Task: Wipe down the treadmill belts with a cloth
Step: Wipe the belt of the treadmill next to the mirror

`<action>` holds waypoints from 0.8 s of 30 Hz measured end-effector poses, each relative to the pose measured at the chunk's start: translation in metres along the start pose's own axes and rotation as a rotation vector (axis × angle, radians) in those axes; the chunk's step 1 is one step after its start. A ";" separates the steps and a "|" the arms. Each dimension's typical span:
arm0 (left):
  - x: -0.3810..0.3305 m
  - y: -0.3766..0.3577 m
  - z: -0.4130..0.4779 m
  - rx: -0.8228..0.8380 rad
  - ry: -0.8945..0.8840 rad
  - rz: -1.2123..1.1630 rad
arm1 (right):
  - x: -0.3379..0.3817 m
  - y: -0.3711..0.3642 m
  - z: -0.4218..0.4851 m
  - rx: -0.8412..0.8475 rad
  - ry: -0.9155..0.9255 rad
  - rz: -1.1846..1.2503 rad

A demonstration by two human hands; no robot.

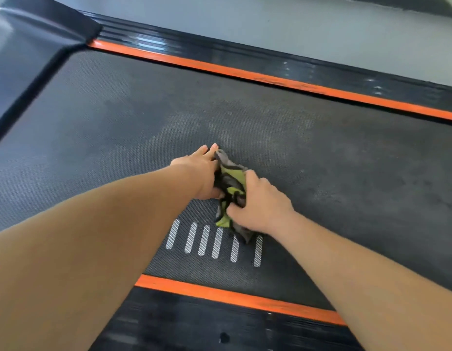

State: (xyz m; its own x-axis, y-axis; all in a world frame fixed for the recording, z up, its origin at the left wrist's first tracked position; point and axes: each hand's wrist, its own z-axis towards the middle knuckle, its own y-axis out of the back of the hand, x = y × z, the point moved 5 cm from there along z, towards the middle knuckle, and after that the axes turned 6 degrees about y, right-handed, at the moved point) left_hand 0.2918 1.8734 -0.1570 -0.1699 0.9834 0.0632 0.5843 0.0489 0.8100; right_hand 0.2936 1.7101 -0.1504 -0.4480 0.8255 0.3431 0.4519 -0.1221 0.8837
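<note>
The dark grey treadmill belt with a fine woven dot texture (346, 173) runs across the view. It is bounded at its far edge by a narrow, scuffed orange strip (245, 72) and at its near edge by a matching near orange strip (232, 298). Outside each strip lies a black ribbed side rail, the far rail (270, 60) glossy with reflections and the near rail (182, 325) blurred. At the belt's left end a smooth dark plastic motor cover (25, 59) rises with an angled seam. Pale grey floor (296, 26) shows beyond the far rail.

A crumpled cloth of lime green, grey and black fabric (232, 183) sits on the belt around the middle of its width, somewhat nearer the near edge. The right hand (260, 203) grips it with fingers curled into the folds. The left hand (202, 171) lies just beside the cloth's left side, fingers straight and together on the belt, the thumb side touching the fabric.

A row of six white rounded dashes (203, 240) is printed on the belt, between the hands and the near edge; the cloth's lower corner overlaps the row. Bare belt stretches wide to the right and toward the far edge, its surface mottled with paler dull patches.
</note>
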 end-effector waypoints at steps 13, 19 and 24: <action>0.039 -0.070 -0.114 -0.132 0.120 -0.181 | 0.065 -0.045 -0.058 -0.081 0.027 0.007; 0.033 -0.081 -0.132 -0.129 0.119 -0.219 | -0.014 0.006 -0.035 -0.120 -0.158 -0.235; 0.026 -0.094 -0.135 -0.073 0.089 -0.241 | -0.037 0.007 -0.054 -0.163 -0.423 -0.138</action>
State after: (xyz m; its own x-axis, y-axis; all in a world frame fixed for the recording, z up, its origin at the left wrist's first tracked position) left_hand 0.1251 1.8711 -0.1524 -0.3681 0.9256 -0.0886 0.4603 0.2642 0.8475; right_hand 0.2715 1.6492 -0.1394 -0.1267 0.9879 0.0894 0.2682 -0.0527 0.9619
